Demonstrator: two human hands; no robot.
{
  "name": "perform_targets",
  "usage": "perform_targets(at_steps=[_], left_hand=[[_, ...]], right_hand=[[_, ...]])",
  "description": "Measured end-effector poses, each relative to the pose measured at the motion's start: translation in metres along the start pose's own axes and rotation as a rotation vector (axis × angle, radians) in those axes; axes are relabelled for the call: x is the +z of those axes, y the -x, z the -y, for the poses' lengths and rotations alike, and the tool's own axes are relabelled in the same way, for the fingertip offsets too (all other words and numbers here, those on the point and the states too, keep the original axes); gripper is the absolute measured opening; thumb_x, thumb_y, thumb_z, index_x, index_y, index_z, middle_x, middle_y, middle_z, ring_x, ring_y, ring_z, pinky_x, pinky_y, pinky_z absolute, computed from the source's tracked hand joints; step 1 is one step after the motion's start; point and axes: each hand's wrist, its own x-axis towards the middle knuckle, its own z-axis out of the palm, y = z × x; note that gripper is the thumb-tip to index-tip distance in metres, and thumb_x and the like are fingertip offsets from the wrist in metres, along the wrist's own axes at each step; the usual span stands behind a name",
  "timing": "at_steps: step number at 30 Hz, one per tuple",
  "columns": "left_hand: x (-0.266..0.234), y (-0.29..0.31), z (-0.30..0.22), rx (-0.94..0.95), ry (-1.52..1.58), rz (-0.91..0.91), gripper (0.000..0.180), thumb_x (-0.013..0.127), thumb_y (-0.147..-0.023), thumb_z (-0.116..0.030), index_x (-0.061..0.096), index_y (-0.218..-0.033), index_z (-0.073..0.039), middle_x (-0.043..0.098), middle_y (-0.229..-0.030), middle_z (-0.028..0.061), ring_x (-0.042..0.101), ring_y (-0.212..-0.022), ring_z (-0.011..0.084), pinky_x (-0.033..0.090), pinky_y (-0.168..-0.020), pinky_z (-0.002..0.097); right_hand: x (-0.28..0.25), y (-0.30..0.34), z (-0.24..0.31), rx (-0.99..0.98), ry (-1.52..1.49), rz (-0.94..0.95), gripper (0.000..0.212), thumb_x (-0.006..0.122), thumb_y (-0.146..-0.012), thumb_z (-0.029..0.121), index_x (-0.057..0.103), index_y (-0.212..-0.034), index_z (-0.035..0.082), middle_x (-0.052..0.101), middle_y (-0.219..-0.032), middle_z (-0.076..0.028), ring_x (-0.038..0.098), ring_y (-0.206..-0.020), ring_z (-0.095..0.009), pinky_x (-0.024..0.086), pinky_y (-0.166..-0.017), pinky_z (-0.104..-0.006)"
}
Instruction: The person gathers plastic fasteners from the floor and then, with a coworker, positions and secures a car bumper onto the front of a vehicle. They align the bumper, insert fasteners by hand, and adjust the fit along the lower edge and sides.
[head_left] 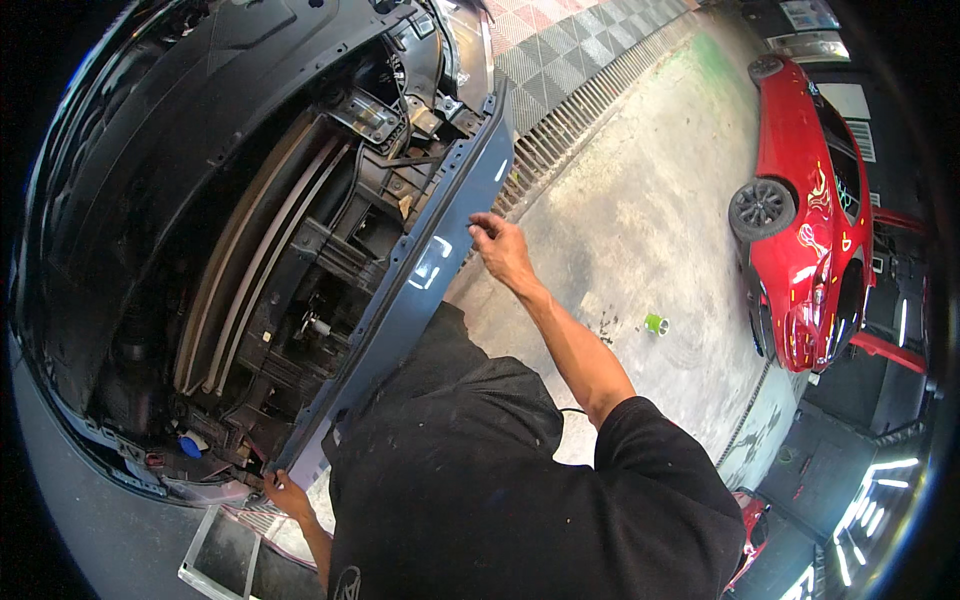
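Observation:
A blue-grey car bumper (425, 275) runs along the front of a car whose engine bay (325, 240) lies exposed. My right hand (503, 250) is by the bumper's outer face toward its far end. Its fingers are loosely bent, with a gap to the thumb, and nothing shows in them. At the near left end, my left hand (288, 495) has its fingers curled over the bumper's upper edge, close to the headlight corner. Part of that grip is hidden. A blue cap (190, 446) sits inside the bay near the left hand.
The raised black hood (130, 180) fills the upper left. A red car (805, 230) stands across the concrete floor (640, 200). On that floor lies a green roll-shaped item (656, 324). A slotted drain (560, 135) borders checkered tiles (560, 60). A pale frame (205, 545) stands lower left.

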Motion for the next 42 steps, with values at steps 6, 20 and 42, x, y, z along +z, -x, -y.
perform_targets(at_steps=[6,20,42], left_hand=[[-0.005,0.043,-0.029,-0.123,-0.098,0.016,0.056,0.055,-0.103,-0.039,0.057,-0.130,0.011,0.059,-0.131,0.0300,0.054,-0.125,0.0427,0.040,-0.109,0.0472],[0.013,0.116,0.032,-0.300,0.336,0.188,0.038,0.067,-0.096,-0.028,0.065,-0.109,0.008,0.067,-0.102,0.0188,0.062,-0.096,0.0292,0.049,-0.088,0.0409],[0.006,0.103,-0.085,-0.319,0.514,0.245,0.026,0.069,-0.097,-0.025,0.061,-0.096,0.000,0.051,-0.079,0.0008,0.045,-0.075,0.0129,0.038,-0.067,0.0292]], right_hand=[[-0.046,-0.111,0.024,-0.144,0.177,-0.202,0.024,0.069,-0.095,0.018,0.074,-0.110,0.000,0.073,-0.090,-0.011,0.068,-0.075,-0.017,0.054,-0.070,-0.0327],[-0.076,-0.271,0.032,-0.262,0.350,-0.029,0.024,0.073,-0.091,0.021,0.077,-0.107,0.002,0.068,-0.098,-0.014,0.068,-0.089,-0.031,0.053,-0.082,-0.0389],[-0.070,-0.276,0.036,-0.533,0.772,0.096,0.020,0.066,-0.094,0.019,0.071,-0.087,0.000,0.066,-0.091,-0.021,0.065,-0.086,-0.042,0.053,-0.076,-0.0494]])
